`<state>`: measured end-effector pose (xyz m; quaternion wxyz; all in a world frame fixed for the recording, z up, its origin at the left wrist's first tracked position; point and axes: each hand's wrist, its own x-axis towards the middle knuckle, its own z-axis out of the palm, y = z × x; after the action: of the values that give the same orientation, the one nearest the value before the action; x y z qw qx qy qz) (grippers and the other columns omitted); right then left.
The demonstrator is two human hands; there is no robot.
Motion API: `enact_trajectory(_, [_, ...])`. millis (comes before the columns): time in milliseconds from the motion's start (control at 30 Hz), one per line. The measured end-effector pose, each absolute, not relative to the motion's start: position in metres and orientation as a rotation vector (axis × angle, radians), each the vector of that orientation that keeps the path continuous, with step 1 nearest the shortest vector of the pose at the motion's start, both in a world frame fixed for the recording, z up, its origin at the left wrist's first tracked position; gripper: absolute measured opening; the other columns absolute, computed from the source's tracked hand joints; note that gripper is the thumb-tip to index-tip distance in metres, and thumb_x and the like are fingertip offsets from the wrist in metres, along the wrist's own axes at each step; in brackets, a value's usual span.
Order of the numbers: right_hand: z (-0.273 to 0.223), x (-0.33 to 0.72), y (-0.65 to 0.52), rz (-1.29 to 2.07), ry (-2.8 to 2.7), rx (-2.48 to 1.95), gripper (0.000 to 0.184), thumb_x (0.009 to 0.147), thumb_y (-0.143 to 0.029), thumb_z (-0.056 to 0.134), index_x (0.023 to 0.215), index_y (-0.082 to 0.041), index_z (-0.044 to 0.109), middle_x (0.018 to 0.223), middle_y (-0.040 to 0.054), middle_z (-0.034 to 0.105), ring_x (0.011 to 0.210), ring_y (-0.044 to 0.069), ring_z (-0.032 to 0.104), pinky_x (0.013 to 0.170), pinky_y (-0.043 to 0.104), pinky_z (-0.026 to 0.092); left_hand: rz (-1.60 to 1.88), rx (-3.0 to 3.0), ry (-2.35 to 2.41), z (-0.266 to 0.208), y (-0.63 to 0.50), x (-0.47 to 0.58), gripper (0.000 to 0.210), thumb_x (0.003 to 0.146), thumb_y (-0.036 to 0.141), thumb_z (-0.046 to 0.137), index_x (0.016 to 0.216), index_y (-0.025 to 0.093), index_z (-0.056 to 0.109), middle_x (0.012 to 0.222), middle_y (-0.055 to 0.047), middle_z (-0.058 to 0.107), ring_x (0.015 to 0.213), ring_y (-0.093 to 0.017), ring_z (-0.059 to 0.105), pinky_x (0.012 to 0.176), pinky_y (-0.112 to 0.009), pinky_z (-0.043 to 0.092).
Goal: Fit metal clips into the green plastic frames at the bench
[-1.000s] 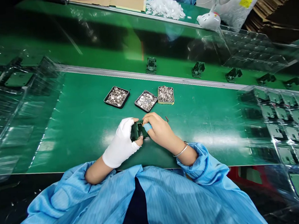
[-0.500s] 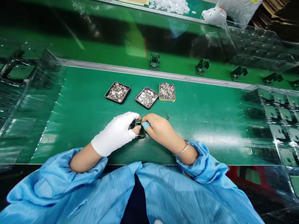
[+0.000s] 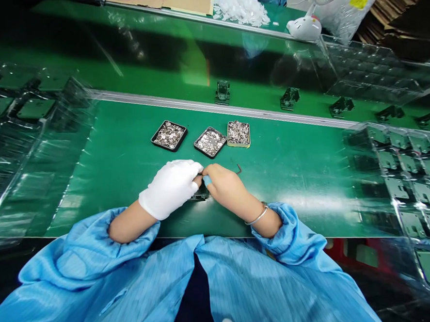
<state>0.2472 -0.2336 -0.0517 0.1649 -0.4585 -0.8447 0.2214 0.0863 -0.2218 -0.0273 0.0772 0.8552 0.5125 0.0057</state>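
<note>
My left hand (image 3: 172, 188), in a white glove with bare fingertips, is closed over a small green circuit board (image 3: 200, 198) lying on the green mat. The glove and fingers cover most of the board. My right hand (image 3: 225, 184) meets it from the other side, thumb and index finger pinched together at the board's upper edge. A blue wrap shows on one of its fingers. Whatever sits in that pinch is hidden. Just beyond the right knuckles lies a small dark L-shaped hex key (image 3: 239, 169).
Three small trays of shiny metal parts, a left one (image 3: 181, 141), a middle one (image 3: 219, 150) and a right one (image 3: 239, 145), stand ahead. Several board assemblies (image 3: 222, 92) line up behind the metal rail (image 3: 182, 103). Clear plastic trays with boards flank both sides (image 3: 399, 188).
My left hand has shifted slightly right, its fingers drawing closer together and covering more of the board. The right hand keeps its pinch at nearly the same spot. The view has tilted a little.
</note>
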Motion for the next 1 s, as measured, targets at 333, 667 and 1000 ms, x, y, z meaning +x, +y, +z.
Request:
enact_trajectory(333, [-0.070, 0.273, -0.222, 0.942, -2.159, -1.458, 0.020, 0.082, -0.007, 0.047, 0.090, -0.019, 0.062, 0.084, 0.0020, 0.068, 0.076, 0.016, 0.059, 0.073, 0.026, 0.042, 0.592, 2.214, 1.402, -0.055, -0.243, 0.053, 0.067, 0.077, 0.055, 0.060, 0.130, 0.015, 0.046, 0.131, -0.015, 0.054, 0.123, -0.032, 0.053, 0.104, -0.045, 0.045])
enact_trajectory(667, [-0.077, 0.284, -0.219, 0.680, -2.495, -1.323, 0.026, 0.083, -0.003, 0.041, 0.093, -0.016, 0.061, 0.094, 0.0091, 0.063, 0.090, 0.021, 0.054, 0.081, 0.032, 0.042, 0.779, 1.955, 1.443, -0.088, -0.258, 0.046, 0.065, 0.079, 0.035, 0.057, 0.136, 0.018, 0.030, 0.137, -0.015, 0.046, 0.130, -0.029, 0.046, 0.109, -0.046, 0.040])
enact_trajectory(1000, [-0.076, 0.263, -0.218, 0.841, -2.487, -1.336, 0.028, 0.085, -0.006, 0.044, 0.101, -0.021, 0.061, 0.103, 0.0043, 0.064, 0.099, 0.017, 0.058, 0.082, 0.026, 0.044, 0.644, 2.052, 1.354, -0.092, -0.255, 0.030, 0.063, 0.083, 0.038, 0.056, 0.138, 0.017, 0.035, 0.135, -0.014, 0.047, 0.130, -0.030, 0.046, 0.108, -0.045, 0.041])
